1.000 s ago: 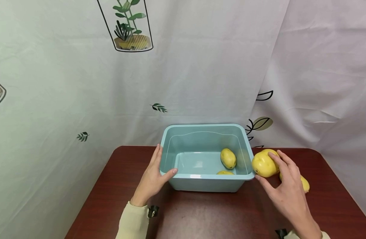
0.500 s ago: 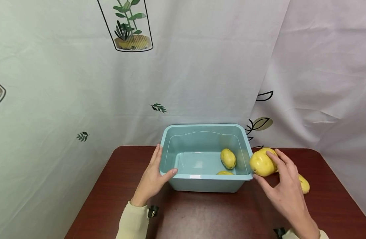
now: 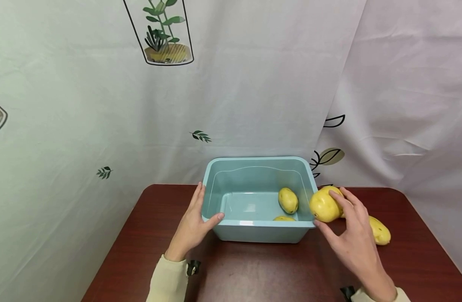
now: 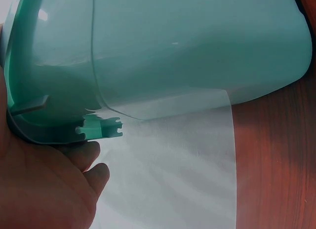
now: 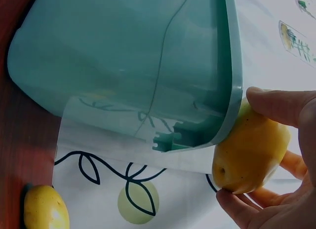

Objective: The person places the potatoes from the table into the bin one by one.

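Nearer fruit [image 3: 285, 218] in tub [image 3: 261, 234] barely visible

Head cam: above table [image 3: 261, 270], facing forward-down, farthest out. Wrist cams: close-in, rolled sideways, facing outside of bin [image 3: 259, 233] — left side, right side. All three share bin — plus backdrop [image 3: 253, 105].

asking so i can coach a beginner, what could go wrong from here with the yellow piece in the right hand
The held yellow piece is right at the side rim of the blue bin, so it might catch there and slip from the fingers. Dropped inside, it could knock the piece lying near that side. The right hand may also brush the loose piece on the table and set it rolling.
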`<state>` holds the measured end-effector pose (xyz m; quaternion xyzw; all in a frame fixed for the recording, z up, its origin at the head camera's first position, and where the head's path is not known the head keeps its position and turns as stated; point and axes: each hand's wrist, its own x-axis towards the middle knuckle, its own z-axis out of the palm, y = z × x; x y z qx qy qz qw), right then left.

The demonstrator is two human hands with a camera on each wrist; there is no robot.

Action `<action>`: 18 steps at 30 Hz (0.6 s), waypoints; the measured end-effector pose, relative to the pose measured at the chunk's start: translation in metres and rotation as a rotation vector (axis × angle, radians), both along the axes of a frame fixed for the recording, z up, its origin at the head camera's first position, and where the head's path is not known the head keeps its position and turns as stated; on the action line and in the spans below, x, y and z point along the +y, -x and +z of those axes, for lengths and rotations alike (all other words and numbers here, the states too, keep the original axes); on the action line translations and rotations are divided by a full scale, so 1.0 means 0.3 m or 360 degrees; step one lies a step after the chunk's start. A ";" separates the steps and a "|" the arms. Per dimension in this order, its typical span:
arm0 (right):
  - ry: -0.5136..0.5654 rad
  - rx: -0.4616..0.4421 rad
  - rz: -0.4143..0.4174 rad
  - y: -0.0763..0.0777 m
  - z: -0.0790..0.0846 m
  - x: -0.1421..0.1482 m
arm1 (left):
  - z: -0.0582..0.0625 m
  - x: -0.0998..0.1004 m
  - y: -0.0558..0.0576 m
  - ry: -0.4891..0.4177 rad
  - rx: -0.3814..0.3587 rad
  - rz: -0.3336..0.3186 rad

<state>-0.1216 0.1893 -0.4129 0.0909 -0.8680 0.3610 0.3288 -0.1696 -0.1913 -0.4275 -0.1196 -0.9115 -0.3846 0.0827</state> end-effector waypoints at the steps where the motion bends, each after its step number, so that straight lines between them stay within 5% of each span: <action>1: 0.0000 0.0008 0.0004 0.001 0.000 -0.002 | 0.000 0.000 0.000 0.0000 0.0001 0.0000; 18: -0.0025 0.0053 0.0067 0.018 0.007 -0.033 | -0.001 0.001 0.000 -0.0017 -0.0013 -0.0002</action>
